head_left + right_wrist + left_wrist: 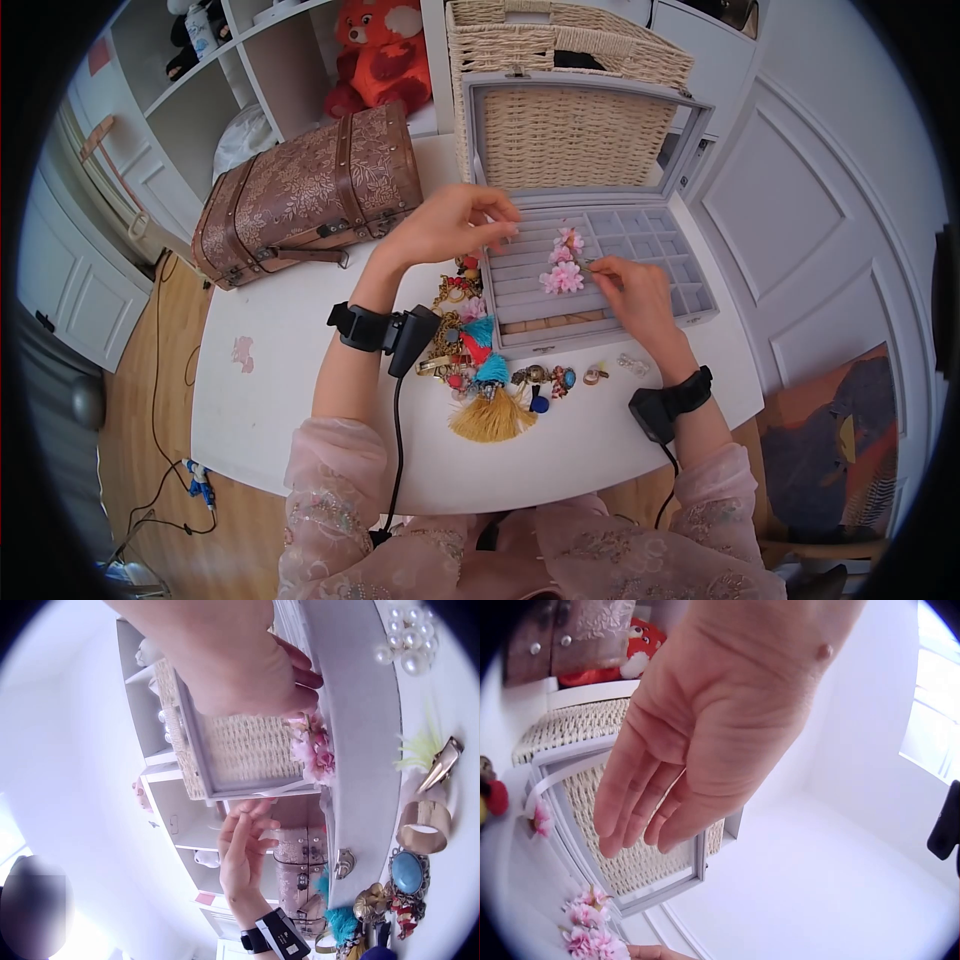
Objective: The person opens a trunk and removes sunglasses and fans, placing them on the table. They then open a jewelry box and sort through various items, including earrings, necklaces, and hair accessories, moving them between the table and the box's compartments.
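Note:
My right hand (635, 295) pinches a pink flower hair ornament (563, 277) at its right end, over the ring rolls of a grey jewellery box (515, 285). The blossoms show below my right fingertips in the right wrist view. Nothing is held in my left hand (455, 228), which hovers at the box's left side with loosely bent fingers; its bare palm faces the left wrist camera. Behind both hands the box's glass lid (580, 197) stands raised. Along the box's front left lies a heap of jewellery with turquoise tassels (480, 330) and a gold tassel (493, 417).
Near the box's front lie a pearl cluster (411, 637), a metal clip (441, 763), a wide gold ring (424, 825) and a turquoise-stone ring (407, 871). A brown patterned trunk (310, 200) stands at the back left. Behind the lid is a wicker basket (570, 130).

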